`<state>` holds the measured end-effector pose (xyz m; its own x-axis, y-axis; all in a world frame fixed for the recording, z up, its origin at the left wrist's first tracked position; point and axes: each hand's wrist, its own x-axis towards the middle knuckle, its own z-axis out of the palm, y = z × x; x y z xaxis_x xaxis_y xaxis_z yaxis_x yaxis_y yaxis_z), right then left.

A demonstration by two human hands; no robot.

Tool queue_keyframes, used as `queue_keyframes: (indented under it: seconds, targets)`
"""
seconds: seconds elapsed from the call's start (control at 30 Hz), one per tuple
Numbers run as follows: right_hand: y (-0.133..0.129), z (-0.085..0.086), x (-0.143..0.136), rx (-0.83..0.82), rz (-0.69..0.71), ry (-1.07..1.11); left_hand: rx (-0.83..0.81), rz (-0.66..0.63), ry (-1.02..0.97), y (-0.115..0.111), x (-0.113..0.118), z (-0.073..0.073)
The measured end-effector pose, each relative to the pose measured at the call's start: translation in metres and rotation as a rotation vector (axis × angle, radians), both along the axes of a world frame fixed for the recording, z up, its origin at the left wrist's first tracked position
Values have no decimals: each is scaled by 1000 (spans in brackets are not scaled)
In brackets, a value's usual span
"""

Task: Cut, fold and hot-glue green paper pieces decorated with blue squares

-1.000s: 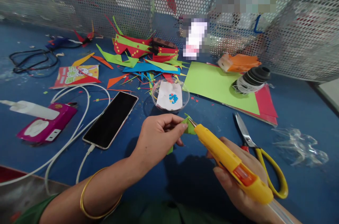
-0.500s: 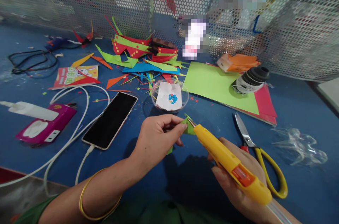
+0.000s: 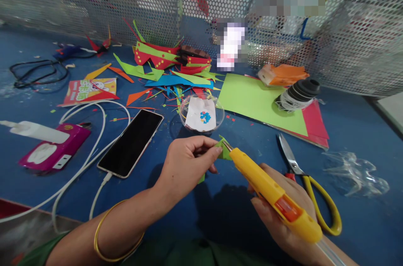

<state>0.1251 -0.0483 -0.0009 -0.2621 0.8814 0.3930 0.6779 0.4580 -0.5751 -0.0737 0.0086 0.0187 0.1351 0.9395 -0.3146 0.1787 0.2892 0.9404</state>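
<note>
My left hand (image 3: 192, 163) pinches a small piece of green paper (image 3: 225, 153) between thumb and fingers; part of the paper is hidden behind the fingers. Wrapped around a yellow glue gun (image 3: 261, 180) is my right hand (image 3: 283, 207). The gun points up and to the left, its metal tip touching or very close to the green paper. A clear rod, like a glue stick, comes out of its back end. Just beyond my hands stands a clear round dish (image 3: 222, 110) holding a white paper (image 3: 193, 110) with small blue bits on it.
Scissors (image 3: 294, 165) and crumpled clear plastic (image 3: 359, 176) lie at right. Behind them are green sheets (image 3: 242, 94), a black bottle (image 3: 300, 92) and an orange packet (image 3: 283, 75). A phone (image 3: 132, 142) with white cable and a purple box (image 3: 63, 148) are left; cut paper scraps (image 3: 176, 80) lie behind.
</note>
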Motion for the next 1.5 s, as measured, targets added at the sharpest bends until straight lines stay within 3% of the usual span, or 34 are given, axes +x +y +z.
queue_keyframes:
  seconds: [1.5]
  targets:
    - [-2, -2, 0, 23, -42, -61, 6, 4, 26, 0, 0, 1]
